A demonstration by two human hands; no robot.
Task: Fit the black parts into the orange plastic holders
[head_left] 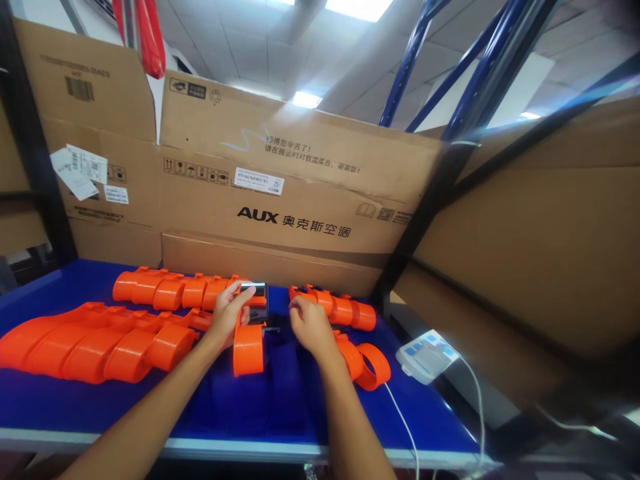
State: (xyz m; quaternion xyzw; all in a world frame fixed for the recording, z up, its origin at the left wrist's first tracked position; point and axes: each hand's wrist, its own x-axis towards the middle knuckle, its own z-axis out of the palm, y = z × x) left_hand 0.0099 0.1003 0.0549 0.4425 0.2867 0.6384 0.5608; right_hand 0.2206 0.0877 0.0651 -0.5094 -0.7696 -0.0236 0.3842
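My left hand (pixel 230 312) is closed, thumb on top, at a small black box-like object (pixel 259 308) with a pale strip along its top. An orange plastic ring (pixel 249 352) with a narrow tab hangs just under its fingers and seems gripped by them. A strip of orange also shows against the black object. My right hand (pixel 311 323) has its fingers curled in at the left end of a back row of orange rings (pixel 343 310); whatever its fingertips hold is hidden. Beside the right wrist lie more orange rings (pixel 374 367).
More orange rings stand in a long front-left row (pixel 90 350) and a back-left row (pixel 167 292) on the blue tabletop (pixel 240 407). A white power strip (pixel 427 357) with cables lies at the right edge. A cardboard panel (pixel 210 220) and dark posts (pixel 405 247) border the table.
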